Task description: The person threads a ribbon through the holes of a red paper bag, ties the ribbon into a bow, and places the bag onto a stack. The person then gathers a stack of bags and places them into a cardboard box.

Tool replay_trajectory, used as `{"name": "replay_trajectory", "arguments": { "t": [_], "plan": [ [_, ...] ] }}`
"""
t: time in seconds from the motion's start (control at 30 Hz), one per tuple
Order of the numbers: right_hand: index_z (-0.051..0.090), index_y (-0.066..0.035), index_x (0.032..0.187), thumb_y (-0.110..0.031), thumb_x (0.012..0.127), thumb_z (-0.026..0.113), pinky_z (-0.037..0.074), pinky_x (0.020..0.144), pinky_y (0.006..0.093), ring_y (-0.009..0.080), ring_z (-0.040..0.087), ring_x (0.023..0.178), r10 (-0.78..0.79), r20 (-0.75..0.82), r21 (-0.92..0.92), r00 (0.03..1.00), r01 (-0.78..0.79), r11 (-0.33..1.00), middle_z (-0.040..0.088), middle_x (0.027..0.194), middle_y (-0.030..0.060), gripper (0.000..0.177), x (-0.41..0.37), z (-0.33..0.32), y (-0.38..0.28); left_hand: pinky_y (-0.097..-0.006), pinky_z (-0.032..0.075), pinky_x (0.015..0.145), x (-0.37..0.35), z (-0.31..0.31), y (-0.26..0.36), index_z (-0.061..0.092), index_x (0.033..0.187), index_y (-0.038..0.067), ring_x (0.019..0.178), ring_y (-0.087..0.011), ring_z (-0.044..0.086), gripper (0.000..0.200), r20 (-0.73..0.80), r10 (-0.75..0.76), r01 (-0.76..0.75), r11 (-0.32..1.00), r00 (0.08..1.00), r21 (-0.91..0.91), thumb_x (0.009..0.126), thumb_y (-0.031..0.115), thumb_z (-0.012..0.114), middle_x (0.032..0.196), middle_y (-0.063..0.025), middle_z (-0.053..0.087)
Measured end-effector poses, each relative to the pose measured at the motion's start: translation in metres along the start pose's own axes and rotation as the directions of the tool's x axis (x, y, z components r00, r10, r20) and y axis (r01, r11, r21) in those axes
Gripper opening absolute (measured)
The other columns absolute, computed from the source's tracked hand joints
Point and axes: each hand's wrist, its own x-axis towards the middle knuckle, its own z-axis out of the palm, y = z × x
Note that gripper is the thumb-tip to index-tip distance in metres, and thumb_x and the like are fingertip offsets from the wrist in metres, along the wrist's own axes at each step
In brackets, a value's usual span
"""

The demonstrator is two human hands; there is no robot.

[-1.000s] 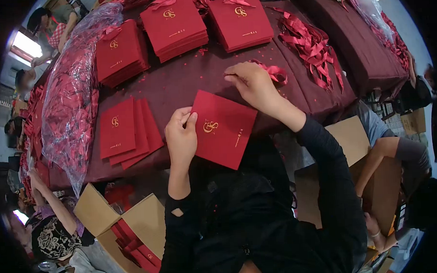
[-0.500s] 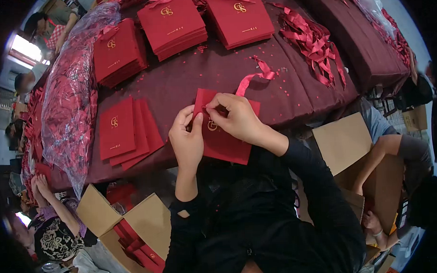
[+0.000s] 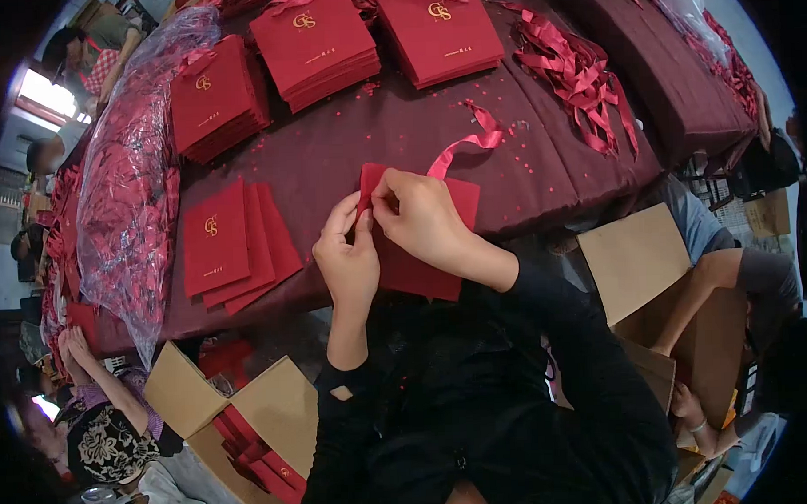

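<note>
A red bag [image 3: 460, 206] lies at the table's front edge between my hands, partly over the edge. My left hand [image 3: 346, 254] pinches its upper left edge between thumb and fingers. At the same edge my right hand [image 3: 420, 218] is closed in a pinch, covering most of the gold logo; the fingertips meet the bag near the left thumb. Behind the bag a pink ribbon [image 3: 462, 145] curls over the cloth. To the left, several flat red bags [image 3: 216, 241] lie fanned out.
Stacks of red bags [image 3: 316, 46] stand at the back, with a ribbon pile [image 3: 580, 77] at right. Plastic-wrapped red goods [image 3: 125, 182] line the left. Open cartons [image 3: 280, 403] [image 3: 635, 257] flank me below the table. Other people work at both sides.
My right hand has moved slightly left and turned, its fingers now further over the bag's upper left edge and the logo. My left hand has barely moved.
</note>
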Motion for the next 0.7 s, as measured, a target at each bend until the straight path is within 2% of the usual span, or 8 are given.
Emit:
{"name": "replay_trajectory", "arguments": {
  "t": [0.2,0.27,0.3,0.4,0.53,0.6,0.63,0.7],
  "plan": [
    [0.054,0.002,0.078,-0.002,0.078,0.06,0.047,0.063,0.047,0.0387,0.061,0.073,-0.046,-0.018,-0.067,0.999,0.045,0.997,0.06,0.075,0.0202,0.008,0.0,0.008,0.003,-0.0256,0.047,0.089,-0.001,-0.002,-0.009,0.061,0.114,-0.007,0.1,-0.0146,0.063,0.024,0.017,0.037,-0.039,0.981,0.999,0.192,0.09,-0.007,0.054,0.107,-0.0127,0.068],
    [0.054,0.0,0.08,-0.005,0.078,0.063,0.045,0.065,0.0461,0.0363,0.058,0.075,-0.187,-0.061,-0.153,0.98,0.176,0.972,0.058,0.076,0.0172,0.011,0.001,0.005,0.002,-0.0259,0.049,0.081,0.003,-0.004,-0.003,0.062,0.113,-0.004,0.092,-0.0135,0.065,0.023,0.028,-0.022,0.024,0.997,0.999,-0.07,0.092,-0.001,0.054,0.098,-0.0108,0.07],
    [0.054,-0.001,0.082,-0.006,0.078,0.064,0.045,0.066,0.0451,0.0347,0.056,0.075,-0.229,-0.088,-0.226,0.97,0.204,0.953,0.057,0.076,0.0154,0.012,0.001,-0.001,0.0,-0.0259,0.049,0.081,0.004,-0.007,0.0,0.062,0.113,-0.004,0.092,-0.0135,0.065,0.023,0.027,-0.021,0.023,0.997,0.999,-0.07,0.092,-0.001,0.054,0.098,-0.0108,0.07],
    [0.056,-0.003,0.083,-0.009,0.078,0.068,0.043,0.07,0.041,0.0314,0.052,0.074,-0.297,-0.053,-0.269,0.953,0.273,0.924,0.056,0.077,0.0109,0.014,0.002,-0.013,0.011,-0.0218,0.048,0.077,0.011,-0.019,0.01,0.064,0.116,-0.001,0.085,-0.01,0.062,0.025,0.26,-0.31,0.399,0.802,0.914,-0.444,0.095,0.0,0.049,0.099,-0.0062,0.067],
    [0.059,-0.003,0.081,-0.01,0.079,0.069,0.042,0.07,0.0386,0.03,0.053,0.074,-0.166,-0.023,-0.037,0.986,0.165,0.986,0.057,0.077,0.0092,0.012,0.002,-0.013,0.028,-0.0222,0.048,0.075,0.019,-0.025,0.0,0.063,0.117,-0.001,0.082,-0.0082,0.06,0.025,0.369,-0.297,0.391,0.894,0.881,-0.216,0.095,0.002,0.05,0.101,-0.0067,0.067],
    [0.06,-0.003,0.08,-0.01,0.079,0.069,0.041,0.07,0.0382,0.0295,0.054,0.075,-0.111,-0.003,0.009,0.994,0.111,0.994,0.057,0.076,0.0089,0.012,0.001,-0.012,0.03,-0.0247,0.048,0.072,0.022,-0.019,-0.002,0.063,0.115,0.0,0.079,-0.0116,0.06,0.026,0.328,-0.147,0.153,0.988,0.933,0.007,0.09,0.001,0.054,0.096,-0.0071,0.066],
    [0.06,-0.004,0.079,-0.011,0.079,0.069,0.041,0.07,0.0385,0.0292,0.054,0.075,-0.122,-0.008,-0.015,0.992,0.122,0.992,0.057,0.075,0.0087,0.012,0.001,-0.01,0.03,-0.0247,0.048,0.072,0.025,-0.019,0.0,0.063,0.115,0.0,0.079,-0.0116,0.06,0.026,0.328,-0.146,0.152,0.988,0.933,0.008,0.09,0.001,0.054,0.096,-0.0071,0.066],
    [0.061,-0.004,0.079,-0.012,0.08,0.069,0.041,0.07,0.0388,0.0289,0.055,0.075,-0.134,-0.014,-0.038,0.991,0.134,0.99,0.057,0.074,0.0086,0.012,0.002,-0.009,0.032,-0.0308,0.049,0.072,0.031,-0.02,0.004,0.064,0.107,0.0,0.078,-0.0225,0.061,0.024,0.324,0.1,-0.213,0.917,0.941,0.337,0.084,0.0,0.058,0.092,-0.0112,0.063]
  ]
}}
